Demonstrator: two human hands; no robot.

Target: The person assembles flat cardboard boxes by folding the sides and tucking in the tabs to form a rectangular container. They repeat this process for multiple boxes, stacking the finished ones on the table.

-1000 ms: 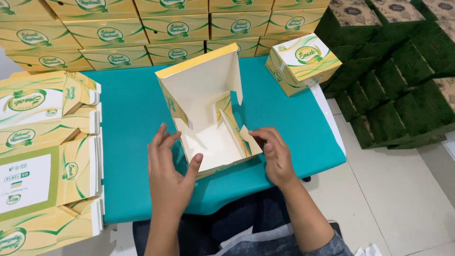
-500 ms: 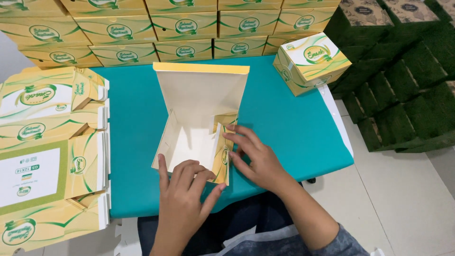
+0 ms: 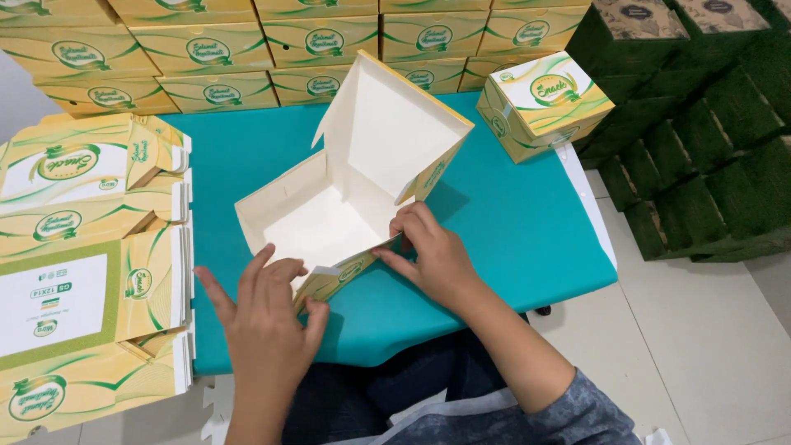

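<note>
A half-folded yellow and green cardboard box (image 3: 354,189) with a white inside lies open on the teal table (image 3: 511,231), its lid standing up toward the back. My left hand (image 3: 268,325) pinches the box's near front flap between thumb and fingers. My right hand (image 3: 432,255) grips the near right corner of the same flap, fingers curled over its edge.
A pile of flat unfolded box blanks (image 3: 82,247) covers the table's left side. A finished closed box (image 3: 544,103) stands at the back right. Rows of closed boxes (image 3: 272,45) line the back. Dark green stacked trays (image 3: 700,140) sit on the floor to the right.
The box has turned and now sits as a formed tray with side walls up. Both hands have shifted to the near front flap, the right hand moving further right.
</note>
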